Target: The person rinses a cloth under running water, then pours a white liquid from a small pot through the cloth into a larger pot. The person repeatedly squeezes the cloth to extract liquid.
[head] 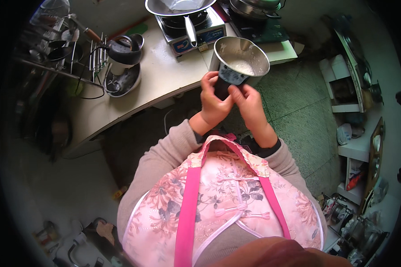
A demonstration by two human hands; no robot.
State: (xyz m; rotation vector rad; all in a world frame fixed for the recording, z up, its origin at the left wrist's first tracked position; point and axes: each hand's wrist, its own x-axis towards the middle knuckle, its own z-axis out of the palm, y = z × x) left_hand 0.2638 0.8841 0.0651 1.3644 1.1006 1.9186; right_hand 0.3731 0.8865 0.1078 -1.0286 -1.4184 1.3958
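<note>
A stainless-steel jug [222, 55] with a patterned band and a dark lower part is held up between my two hands, in front of the counter edge. Its wide mouth tilts towards me. Pale residue clings to the inner wall, and whitish contents lie inside; I cannot tell whether they are liquid or solid. My left hand [215, 98] wraps the jug's left side. Against the front stands the thumb of my right hand [250, 106], whose fingers are partly hidden. On the counter, a dark-topped appliance head with a handle [124, 51] rests in a metal bowl [133, 83].
A wok [189, 30] sits on a gas stove [204, 33] along the white counter [160, 70]. Right of it, a steel pot [254, 10] stands on a dark cooktop [270, 33]. A wire rack [98, 60] holds utensils at left. White shelves [354, 152] line the right side.
</note>
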